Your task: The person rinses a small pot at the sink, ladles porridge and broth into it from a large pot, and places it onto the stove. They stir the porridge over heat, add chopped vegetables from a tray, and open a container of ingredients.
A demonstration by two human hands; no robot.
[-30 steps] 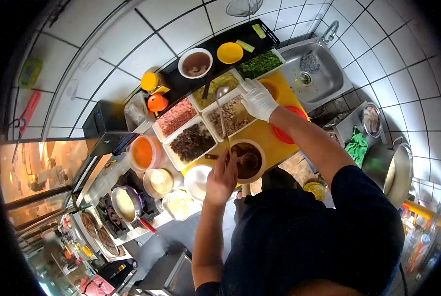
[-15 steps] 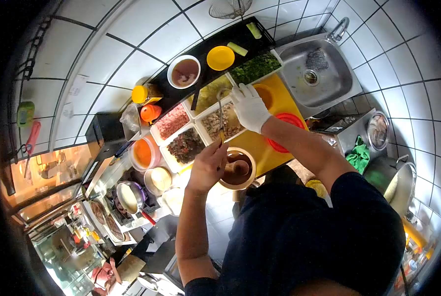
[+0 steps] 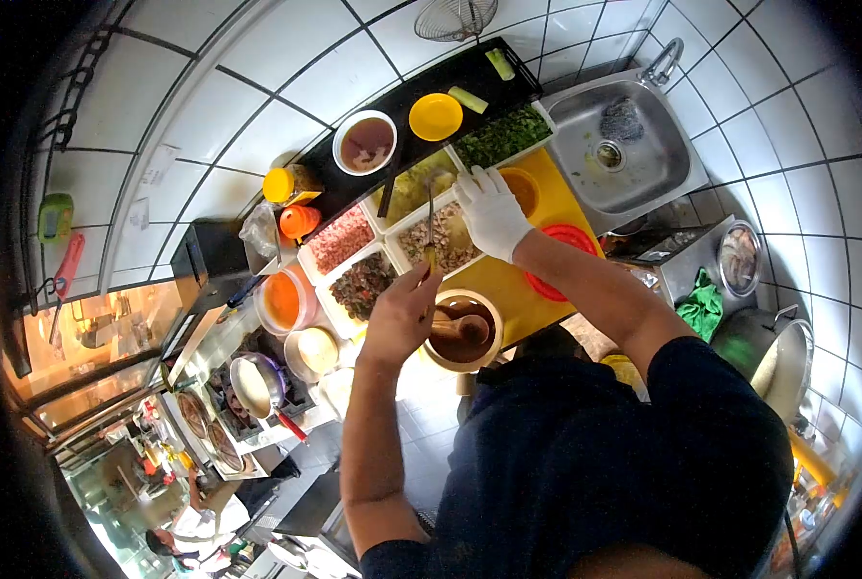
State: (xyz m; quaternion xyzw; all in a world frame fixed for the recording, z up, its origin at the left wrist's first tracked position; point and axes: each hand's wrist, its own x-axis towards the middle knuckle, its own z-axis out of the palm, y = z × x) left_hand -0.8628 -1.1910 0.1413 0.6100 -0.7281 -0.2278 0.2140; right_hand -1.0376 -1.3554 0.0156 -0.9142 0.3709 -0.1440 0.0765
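My left hand (image 3: 404,317), bare, is closed round the handle of a metal ladle (image 3: 430,227). The ladle's bowl end is over the tray of yellowish food (image 3: 417,190). My right hand (image 3: 492,212), in a white glove, has its fingers stretched out beside the trays of chopped meat (image 3: 450,232) and greens (image 3: 503,135), holding nothing visible. Beside my left wrist, a brown pot (image 3: 494,338) holds dark liquid and a wooden-looking scoop (image 3: 472,329). Trays of pink bits (image 3: 340,239) and dark chopped food (image 3: 361,283) lie further left.
A sink (image 3: 634,179) is at upper right. A black shelf holds a white bowl (image 3: 364,143) and yellow dish (image 3: 436,117). At right are a green cloth (image 3: 703,304) and a large pot (image 3: 788,367). A pan (image 3: 255,386) is on the stove; another person (image 3: 199,526) is lower left.
The ladle's end has moved over the yellowish tray, and my left hand has shifted left from above the brown pot. The scoop in that pot has turned. Another person has come into view lower left.
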